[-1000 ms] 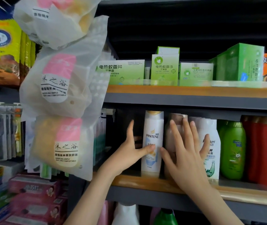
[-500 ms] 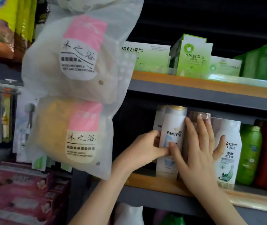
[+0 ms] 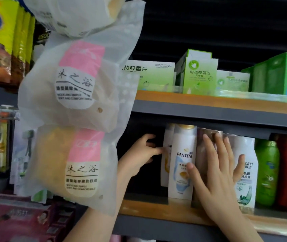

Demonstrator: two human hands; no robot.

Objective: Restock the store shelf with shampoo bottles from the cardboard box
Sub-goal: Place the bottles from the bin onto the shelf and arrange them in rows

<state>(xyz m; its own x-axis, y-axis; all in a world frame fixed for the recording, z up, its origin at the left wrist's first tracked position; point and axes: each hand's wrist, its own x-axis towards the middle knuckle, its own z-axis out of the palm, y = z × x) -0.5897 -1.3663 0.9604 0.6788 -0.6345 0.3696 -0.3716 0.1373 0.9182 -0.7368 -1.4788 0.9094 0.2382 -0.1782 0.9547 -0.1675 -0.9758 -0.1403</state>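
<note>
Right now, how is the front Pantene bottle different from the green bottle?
The front Pantene bottle is white with a gold cap; the green bottle is green with a green cap. The right hand touches the Pantene bottle, while the green bottle stands untouched, farther right. Both stand upright on the same shelf.

Front white bottle (image 3: 183, 172), front edge of lower shelf (image 3: 148, 209): PANTENE
Rear white bottle (image 3: 166, 154): PA, rest hidden
Right white bottle (image 3: 247, 182): "clen", start covered
Upper hanging bag (image 3: 76, 81): 沐之浴; MODELING SIMPLE SOFT AND COMFORTABLE
Lower hanging bag (image 3: 81, 168): 沐之浴; the English line is blurred
Flat green box (image 3: 153, 75), left end of upper shelf (image 3: 209, 102): 热蚊香片
Upright green box (image 3: 199, 74): 电热蚊香液
</note>
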